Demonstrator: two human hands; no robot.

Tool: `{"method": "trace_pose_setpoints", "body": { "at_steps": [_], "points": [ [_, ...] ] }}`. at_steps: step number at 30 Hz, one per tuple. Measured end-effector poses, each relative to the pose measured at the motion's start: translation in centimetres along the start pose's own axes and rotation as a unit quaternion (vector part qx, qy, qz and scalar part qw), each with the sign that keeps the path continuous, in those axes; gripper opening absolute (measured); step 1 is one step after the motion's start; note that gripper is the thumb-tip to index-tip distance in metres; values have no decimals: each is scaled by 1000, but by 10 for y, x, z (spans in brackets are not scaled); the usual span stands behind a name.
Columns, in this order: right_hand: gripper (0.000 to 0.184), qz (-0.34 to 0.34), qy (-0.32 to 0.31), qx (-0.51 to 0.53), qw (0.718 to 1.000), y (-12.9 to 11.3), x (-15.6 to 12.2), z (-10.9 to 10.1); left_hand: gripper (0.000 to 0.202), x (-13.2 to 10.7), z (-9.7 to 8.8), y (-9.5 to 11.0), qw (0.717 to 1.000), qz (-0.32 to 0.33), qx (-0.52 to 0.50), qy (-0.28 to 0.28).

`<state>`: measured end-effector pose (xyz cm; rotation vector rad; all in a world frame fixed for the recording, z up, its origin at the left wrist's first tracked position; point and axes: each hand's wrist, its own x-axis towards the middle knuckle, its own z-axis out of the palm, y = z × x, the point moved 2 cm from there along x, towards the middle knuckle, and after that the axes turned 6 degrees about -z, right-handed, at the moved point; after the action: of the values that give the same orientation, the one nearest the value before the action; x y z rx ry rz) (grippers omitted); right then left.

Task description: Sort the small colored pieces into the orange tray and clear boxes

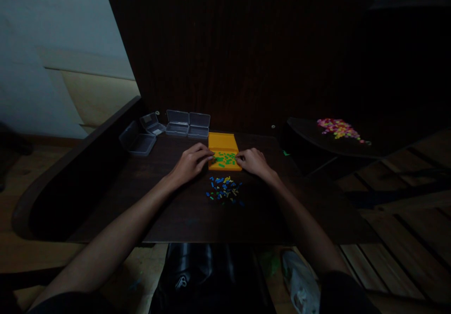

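An open yellow box (222, 141) lies on the dark table, its lid raised at the back and its tray towards me. Small green pieces (229, 158) are scattered in the tray. My left hand (193, 160) is at the tray's left edge, thumb and fingers pinched together. At the right edge, my right hand (255, 161) is also closed in a pinch. Whatever either pinch holds is too small and dark to make out. In front of the box lies a loose pile of small blue, yellow and green pieces (224, 189).
Several clear plastic boxes (178, 129) stand with lids up at the back left. On a dark side shelf (306, 137) at the right is a heap of pink, yellow and purple beads (338, 129). A raised wooden rim (81, 149) bounds the table's left side.
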<state>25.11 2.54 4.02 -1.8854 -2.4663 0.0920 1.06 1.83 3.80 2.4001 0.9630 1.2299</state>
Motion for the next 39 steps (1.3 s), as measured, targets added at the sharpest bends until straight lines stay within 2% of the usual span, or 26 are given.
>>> {"method": "trace_pose_setpoints", "body": {
  "at_steps": [9, 13, 15, 18, 23, 26, 30, 33, 39],
  "points": [
    [28, -21, 2, 12, 1000, 0, -3, -4, 15, -1, 0, 0, 1000, -7, 10, -11],
    [28, -41, 58, 95, 993, 4, -3, -4, 16, 0, 1, 0, 1000, -13, 12, -13],
    [27, -64, 88, 181, 977, 3, -3, -4, 17, -1, 1, 0, 1000, -11, 12, -12],
    [28, -107, 107, 311, 938, -7, -4, -3, 19, -1, 4, 1, 1000, -1, 8, -13],
    [33, -161, 121, 416, 887, -35, -6, 3, 21, -2, 6, 8, 1000, 18, -4, -23],
    [30, -165, 146, 422, 879, -44, -7, 5, 20, -2, 7, 11, 999, 24, -6, -20],
    [27, -153, 197, 391, 886, -48, -9, 3, 19, -3, 7, 11, 1000, 27, 1, -5],
    [24, -170, 230, 361, 888, -49, -11, -1, 20, -3, 8, 11, 1000, 27, 4, 4],
    [21, -203, 249, 309, 895, -51, -12, 0, 15, -4, 8, 10, 1000, 16, 4, 13]
  ]
}}
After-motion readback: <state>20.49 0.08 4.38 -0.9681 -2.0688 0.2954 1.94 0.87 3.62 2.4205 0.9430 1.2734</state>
